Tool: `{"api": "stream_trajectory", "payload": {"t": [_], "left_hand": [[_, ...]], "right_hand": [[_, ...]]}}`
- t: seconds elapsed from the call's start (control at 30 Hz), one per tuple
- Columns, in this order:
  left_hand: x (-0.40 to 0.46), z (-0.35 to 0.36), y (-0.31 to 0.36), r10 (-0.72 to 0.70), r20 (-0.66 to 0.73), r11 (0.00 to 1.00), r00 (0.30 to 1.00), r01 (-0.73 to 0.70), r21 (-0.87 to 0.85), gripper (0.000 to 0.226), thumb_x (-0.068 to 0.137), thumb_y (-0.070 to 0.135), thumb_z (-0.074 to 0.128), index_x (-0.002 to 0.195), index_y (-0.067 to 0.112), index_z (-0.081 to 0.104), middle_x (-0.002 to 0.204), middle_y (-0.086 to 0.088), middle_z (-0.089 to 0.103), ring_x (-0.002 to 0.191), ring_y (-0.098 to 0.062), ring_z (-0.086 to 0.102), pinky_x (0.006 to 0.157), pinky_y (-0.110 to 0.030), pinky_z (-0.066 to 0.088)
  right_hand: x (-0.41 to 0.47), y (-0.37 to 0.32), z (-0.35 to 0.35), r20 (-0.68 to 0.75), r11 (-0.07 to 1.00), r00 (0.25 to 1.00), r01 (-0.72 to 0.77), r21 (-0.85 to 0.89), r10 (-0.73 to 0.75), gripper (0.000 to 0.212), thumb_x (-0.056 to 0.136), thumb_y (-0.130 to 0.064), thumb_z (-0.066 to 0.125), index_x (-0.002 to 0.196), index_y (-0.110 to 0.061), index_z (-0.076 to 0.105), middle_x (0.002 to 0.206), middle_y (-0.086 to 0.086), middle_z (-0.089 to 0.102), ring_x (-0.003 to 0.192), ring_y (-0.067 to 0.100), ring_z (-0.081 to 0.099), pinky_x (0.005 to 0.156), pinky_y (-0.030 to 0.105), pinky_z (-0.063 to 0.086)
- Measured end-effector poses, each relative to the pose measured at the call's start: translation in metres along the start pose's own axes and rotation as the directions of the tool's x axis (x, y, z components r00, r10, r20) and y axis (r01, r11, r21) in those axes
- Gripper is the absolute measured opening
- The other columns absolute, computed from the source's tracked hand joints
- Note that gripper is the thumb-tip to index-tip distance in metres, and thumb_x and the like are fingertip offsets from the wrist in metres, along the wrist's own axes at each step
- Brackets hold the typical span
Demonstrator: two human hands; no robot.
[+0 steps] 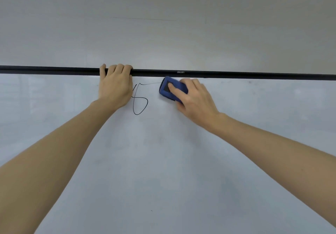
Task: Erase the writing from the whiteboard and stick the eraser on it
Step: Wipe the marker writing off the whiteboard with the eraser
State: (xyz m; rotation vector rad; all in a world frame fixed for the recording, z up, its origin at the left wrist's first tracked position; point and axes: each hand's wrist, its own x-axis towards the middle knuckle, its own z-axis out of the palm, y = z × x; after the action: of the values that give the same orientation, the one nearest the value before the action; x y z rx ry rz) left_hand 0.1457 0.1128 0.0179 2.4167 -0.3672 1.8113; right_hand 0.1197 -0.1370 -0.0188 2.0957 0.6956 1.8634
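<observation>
Whiteboard [163,161]: pale, wall-mounted, filling the lower part of the view; black top frame [236,74] running across at 12 o'clock of the board.

Writing [140,99]: one black marker scrawl, a loop with a thin tail running toward 3 o'clock, just under the frame. The loop is intact; the tail's far end meets the eraser.

Eraser [171,89]: blue block with a dark patch on its back, pressed to the board at 3 o'clock of the scrawl, just below the frame.

Right hand [194,101]: closed around the eraser, fingers over its back, thumb side hidden.

Left hand [115,86]: fingers hooked over the top frame, palm flat on the board, at 9 o'clock of the scrawl and touching its edge; holds nothing else.

Step in hand, by judgement: erasing, at an early stage, most ink remaining.

Next move calls for: a firm sweep toward 9 o'clock across tail and loop, pad kept flat; the left hand likely needs to shift clear. Sticking the eraser to the board is not yet done.
</observation>
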Motion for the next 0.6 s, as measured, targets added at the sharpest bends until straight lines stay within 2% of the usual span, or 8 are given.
{"api": "stream_trajectory", "payload": {"t": [0.13,0.23,0.37,0.47,0.6], "left_hand": [[0.000,0.001,-0.002,0.006,0.004,1.000,1.000,-0.006,0.010,0.032,0.092,0.006,0.038,0.121,0.008,0.052,0.109,-0.014,0.059,0.110,-0.038,0.050,0.113,-0.053,0.017],[0.000,0.001,-0.003,0.004,-0.002,1.000,1.000,-0.004,0.007,0.035,0.089,0.002,0.040,0.122,0.008,0.052,0.110,-0.013,0.059,0.110,-0.038,0.050,0.113,-0.053,0.016],[0.001,0.001,-0.008,0.039,0.008,0.999,0.999,-0.039,0.014,0.042,0.087,-0.002,0.042,0.126,0.010,0.051,0.112,-0.014,0.059,0.111,-0.038,0.049,0.113,-0.053,0.017],[0.003,0.001,-0.012,0.061,0.017,0.998,0.998,-0.062,0.027,0.043,0.086,-0.002,0.043,0.127,0.011,0.050,0.113,-0.013,0.059,0.110,-0.038,0.050,0.112,-0.052,0.020],[0.003,0.001,-0.012,0.056,0.015,0.998,0.998,-0.056,0.022,0.044,0.087,-0.001,0.042,0.127,0.014,0.051,0.112,-0.010,0.060,0.108,-0.037,0.051,0.110,-0.049,0.023]], "right_hand": [[-0.022,-0.001,0.001,0.069,0.987,0.984,0.163,-0.004,-0.162,0.041,0.081,-0.011,0.055,0.121,-0.012,0.061,0.101,0.018,0.063,0.080,0.036,0.056,0.060,0.040,0.046],[-0.018,0.020,-0.007,0.082,0.997,0.994,0.072,0.018,-0.073,0.043,0.079,-0.015,0.052,0.121,-0.012,0.061,0.102,0.020,0.062,0.081,0.037,0.057,0.061,0.042,0.050],[-0.044,0.071,-0.020,0.005,0.996,0.996,-0.089,-0.019,0.089,0.045,0.077,-0.013,0.066,0.122,-0.012,0.062,0.110,0.021,0.062,0.087,0.040,0.058,0.068,0.046,0.053],[-0.059,0.088,-0.023,0.005,0.994,0.995,-0.099,-0.049,0.100,0.044,0.079,-0.011,0.069,0.123,-0.011,0.061,0.113,0.021,0.061,0.090,0.039,0.057,0.069,0.047,0.053],[-0.025,0.054,-0.011,-0.017,1.000,1.000,-0.016,-0.017,0.015,0.044,0.076,-0.011,0.064,0.121,-0.010,0.062,0.112,0.023,0.062,0.089,0.041,0.057,0.069,0.044,0.053]]}}
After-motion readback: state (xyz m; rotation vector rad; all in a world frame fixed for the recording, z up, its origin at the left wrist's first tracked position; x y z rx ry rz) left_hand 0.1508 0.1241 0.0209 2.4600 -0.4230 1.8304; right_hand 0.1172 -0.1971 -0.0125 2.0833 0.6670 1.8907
